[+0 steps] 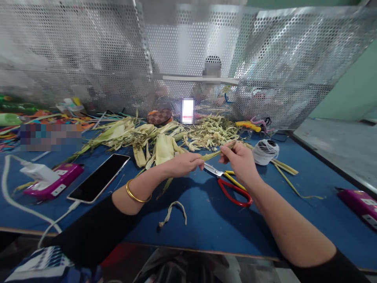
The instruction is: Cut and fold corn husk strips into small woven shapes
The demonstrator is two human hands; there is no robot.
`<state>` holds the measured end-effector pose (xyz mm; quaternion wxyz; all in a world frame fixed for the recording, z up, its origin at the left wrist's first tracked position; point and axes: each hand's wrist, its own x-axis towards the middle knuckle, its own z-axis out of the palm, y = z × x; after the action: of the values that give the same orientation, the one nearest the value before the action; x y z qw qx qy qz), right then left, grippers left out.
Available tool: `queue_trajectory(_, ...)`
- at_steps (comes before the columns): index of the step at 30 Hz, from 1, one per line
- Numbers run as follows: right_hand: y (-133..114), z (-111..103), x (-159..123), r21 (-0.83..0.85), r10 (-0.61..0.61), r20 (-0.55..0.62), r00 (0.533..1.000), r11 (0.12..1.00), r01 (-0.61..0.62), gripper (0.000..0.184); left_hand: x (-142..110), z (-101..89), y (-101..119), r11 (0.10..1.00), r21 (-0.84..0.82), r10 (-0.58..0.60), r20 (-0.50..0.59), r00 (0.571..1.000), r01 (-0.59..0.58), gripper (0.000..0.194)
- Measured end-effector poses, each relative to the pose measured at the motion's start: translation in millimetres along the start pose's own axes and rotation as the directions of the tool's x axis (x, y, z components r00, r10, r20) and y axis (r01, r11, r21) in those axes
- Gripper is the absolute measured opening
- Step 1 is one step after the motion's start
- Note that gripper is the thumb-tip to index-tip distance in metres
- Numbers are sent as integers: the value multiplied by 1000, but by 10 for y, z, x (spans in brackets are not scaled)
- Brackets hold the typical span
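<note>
- A silver perforated panel stands at twelve o'clock from the hands, along the back.
- The blue tabletop stretches beneath the hands and carries the things below.
- A heap of dry, pale green and yellow husk-like leaves lies at ten o'clock.
- A pile of crumpled yellowish shreds lies at twelve o'clock, near the panel.
- Steel scissors with one red and one yellow handle lie at five o'clock, their blades partly behind the left hand.
- A flat rectangular phone with a black screen lies at nine o'clock, a white cable joined to its near end.
- The left hand has its fingers closed, pinching the nine o'clock side of the strip.
- The right hand pinches the three o'clock side between thumb and fingers.
- A round ball of white cord sits at three o'clock, just beyond the right hand.
- A narrow, greenish-yellow dry leaf strip spans the gap between both hands, above the tabletop.
- A curled, pale dry strip lies loose at seven o'clock.
</note>
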<state>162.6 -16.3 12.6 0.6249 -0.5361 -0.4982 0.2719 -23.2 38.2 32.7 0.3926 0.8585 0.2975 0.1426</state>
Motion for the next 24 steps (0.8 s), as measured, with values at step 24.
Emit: queue_trajectory(24,26,255,-210,163,185,103,977,966,-200,25,36,236,39,999,46,35,-209,977,-26,29)
